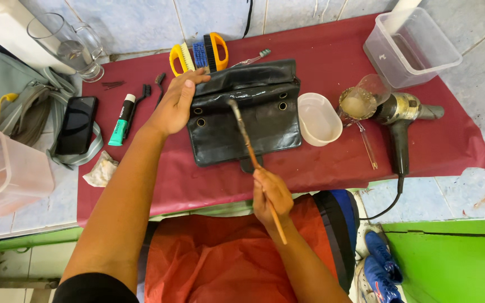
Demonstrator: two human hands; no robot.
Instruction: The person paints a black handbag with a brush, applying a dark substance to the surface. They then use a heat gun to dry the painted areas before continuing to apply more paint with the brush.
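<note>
- Left hand (174, 104) lies flat, fingers spread open, on the black bag's (248, 115) top-left corner.
- Right hand (270, 193) fingers grip a paintbrush (248, 143); bristles touch the bag beyond the fingertips.

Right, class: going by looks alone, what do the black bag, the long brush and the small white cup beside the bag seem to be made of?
Black bag: probably leather or imitation leather; dull sheen, soft creases, metal eyelets.
Brush, held in the right hand: handle looks like wood, brown and matte; the bristle material is unclear.
White cup: likely plastic; thin, slightly translucent wall.
The left hand presses on the bag's corner.
</note>
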